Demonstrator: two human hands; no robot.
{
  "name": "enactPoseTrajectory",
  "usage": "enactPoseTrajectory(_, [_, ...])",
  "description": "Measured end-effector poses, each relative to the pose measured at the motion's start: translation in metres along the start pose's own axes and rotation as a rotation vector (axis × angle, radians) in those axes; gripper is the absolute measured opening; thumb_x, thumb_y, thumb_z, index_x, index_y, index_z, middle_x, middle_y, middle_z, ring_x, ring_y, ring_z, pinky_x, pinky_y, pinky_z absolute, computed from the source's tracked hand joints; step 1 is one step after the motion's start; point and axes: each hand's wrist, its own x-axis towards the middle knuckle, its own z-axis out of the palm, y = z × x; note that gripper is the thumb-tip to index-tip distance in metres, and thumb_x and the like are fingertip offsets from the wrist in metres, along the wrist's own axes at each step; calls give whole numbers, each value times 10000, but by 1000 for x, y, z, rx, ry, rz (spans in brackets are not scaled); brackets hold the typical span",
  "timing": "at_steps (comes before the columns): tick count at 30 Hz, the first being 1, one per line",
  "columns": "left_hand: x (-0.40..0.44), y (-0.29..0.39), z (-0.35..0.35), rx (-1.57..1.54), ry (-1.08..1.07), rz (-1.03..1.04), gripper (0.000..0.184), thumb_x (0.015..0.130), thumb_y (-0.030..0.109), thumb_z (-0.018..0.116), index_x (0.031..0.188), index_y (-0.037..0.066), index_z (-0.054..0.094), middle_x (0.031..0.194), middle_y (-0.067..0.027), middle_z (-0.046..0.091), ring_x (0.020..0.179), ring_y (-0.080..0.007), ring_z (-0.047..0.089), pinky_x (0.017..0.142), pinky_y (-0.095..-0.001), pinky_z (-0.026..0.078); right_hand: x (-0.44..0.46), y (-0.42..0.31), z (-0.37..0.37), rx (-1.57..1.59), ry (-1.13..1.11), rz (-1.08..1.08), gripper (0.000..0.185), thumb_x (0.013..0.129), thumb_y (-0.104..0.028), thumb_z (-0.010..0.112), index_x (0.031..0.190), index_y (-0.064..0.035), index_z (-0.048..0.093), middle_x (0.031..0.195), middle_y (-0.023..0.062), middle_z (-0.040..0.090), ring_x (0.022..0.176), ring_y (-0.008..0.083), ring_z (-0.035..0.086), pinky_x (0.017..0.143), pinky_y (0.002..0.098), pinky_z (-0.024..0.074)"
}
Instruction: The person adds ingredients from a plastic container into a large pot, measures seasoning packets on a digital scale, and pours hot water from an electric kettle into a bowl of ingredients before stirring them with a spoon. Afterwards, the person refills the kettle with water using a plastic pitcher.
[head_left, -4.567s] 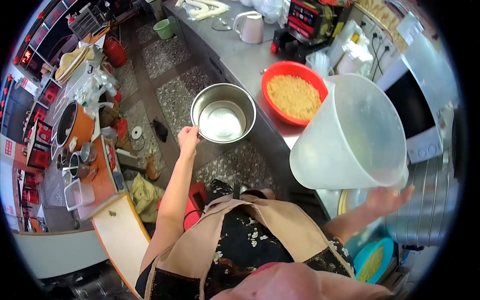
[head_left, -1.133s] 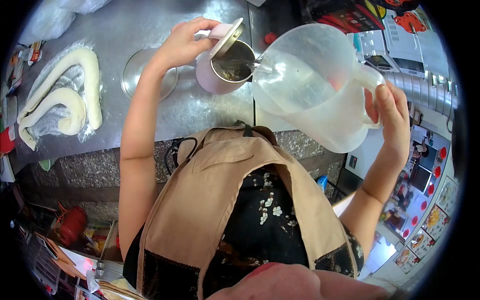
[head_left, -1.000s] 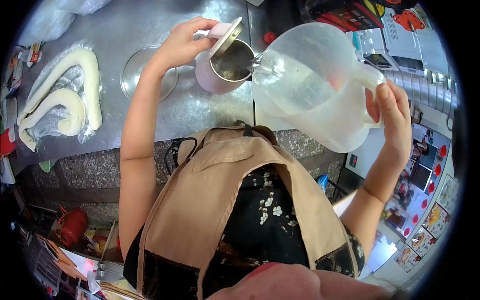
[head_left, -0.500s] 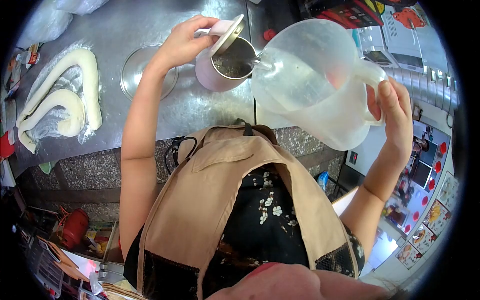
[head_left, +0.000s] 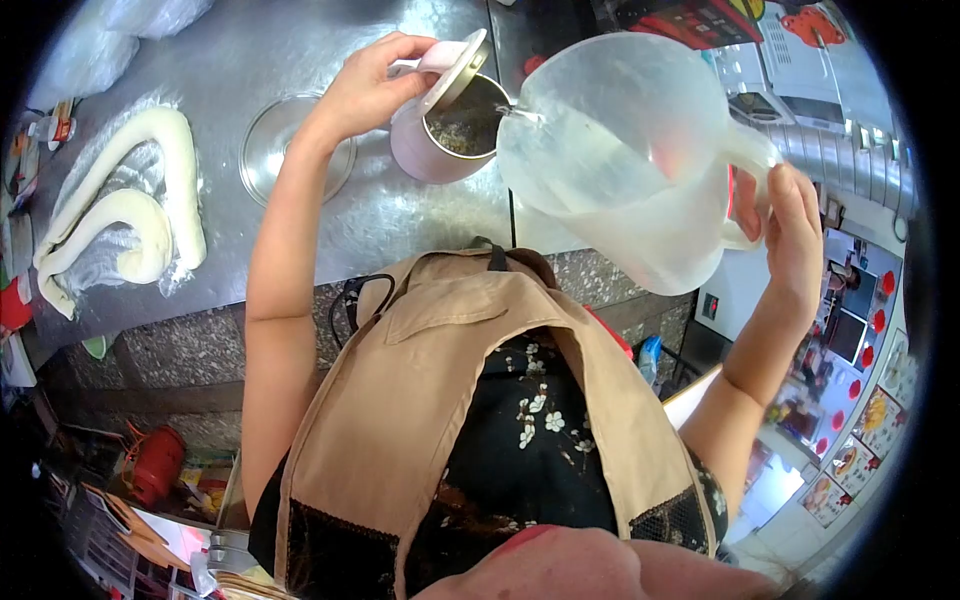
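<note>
My left hand (head_left: 376, 88) is closed on the handle of a pale pink kettle (head_left: 425, 155), whose lid (head_left: 458, 70) stands tilted open. Dark, wet-looking contents show inside the kettle. With my right hand (head_left: 795, 220) I hold a large translucent pitcher (head_left: 640, 170) by its handle, tipped toward the kettle. A thin stream of clear liquid runs from the pitcher's spout to the kettle's mouth. Beside my left forearm a round, flat metal lid (head_left: 275, 140) lies on the steel counter (head_left: 400, 235).
Long rolls of dough (head_left: 180, 165) lie on floured steel at the left, with clear plastic bags (head_left: 105, 50) behind them. A black and red appliance (head_left: 690, 22) stands at the top right. A red gas cylinder (head_left: 157, 465) is at the lower left.
Earlier my left hand held a steel pot near the floor area; now it holds the kettle. Over the last second the pitcher has shifted slightly and the stream has thinned.
</note>
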Motion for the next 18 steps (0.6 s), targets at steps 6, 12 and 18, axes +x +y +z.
enactPoseTrajectory(6, [1,-2,0,-29,-21,11,328,766,140,600,1080,45,594,1016,-78,595,978,-201,553,867,-307,411,-17,42,-20,328,37,-15,461,904,-437,379,736,-26,501,512,10,407,462,115,375,450,242,274])
enactPoseTrajectory(12, [5,0,-1,18,-42,7,335,744,116,590,1070,38,593,1000,-83,590,958,-204,553,852,-304,412,-62,107,-38,697,219,-85,524,881,-475,380,986,16,527,648,68,548,477,139,438,450,251,321])
enactPoseTrajectory(18, [7,8,4,51,-52,19,306,727,117,599,1020,31,613,969,-86,600,906,-219,567,815,-305,425,-115,147,-41,833,674,-92,581,868,-496,392,1104,25,496,844,114,613,561,114,505,450,193,338])
